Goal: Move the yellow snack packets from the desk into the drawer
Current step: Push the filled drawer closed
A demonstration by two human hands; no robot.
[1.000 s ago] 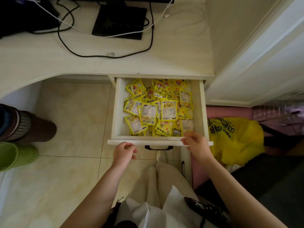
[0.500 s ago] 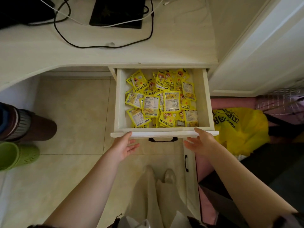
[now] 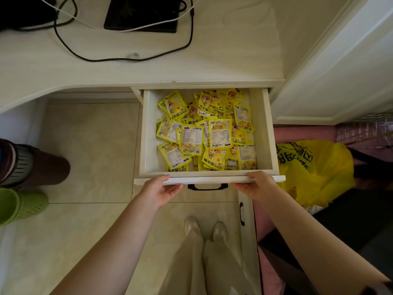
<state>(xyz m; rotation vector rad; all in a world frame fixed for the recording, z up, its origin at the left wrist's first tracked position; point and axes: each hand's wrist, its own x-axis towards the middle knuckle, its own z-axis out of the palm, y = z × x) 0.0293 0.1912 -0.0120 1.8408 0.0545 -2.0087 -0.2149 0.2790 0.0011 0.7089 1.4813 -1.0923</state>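
Both hands rest on the front panel of an open drawer. The left hand (image 3: 161, 191) sits at the panel's left end, thumb over the top edge and fingers curled along the face beneath it. The right hand (image 3: 258, 185) sits toward the right end, fingers laid over the top edge; whether they hook round the panel cannot be told. Neither hand holds a packet. Between the two hands hangs the drawer's black handle (image 3: 207, 186), untouched.

Just beyond the fingers, inside the drawer (image 3: 266, 133), lies a loose heap of yellow snack packets (image 3: 207, 133), overlapping at all angles, some face up and some label up. The heap fills the middle and right; a bare strip runs along the left wall.

The drawer runs straight away from the person, under the pale bench (image 3: 212, 60). The visible bench carries a dark flat device (image 3: 142, 13) and cables (image 3: 187, 42), no yellow packets. The transfer looks finished, so the next move is likely a straight push along the drawer's long axis, both hands equally placed.

To the right, on the floor, sits a yellow plastic bag (image 3: 319, 173).
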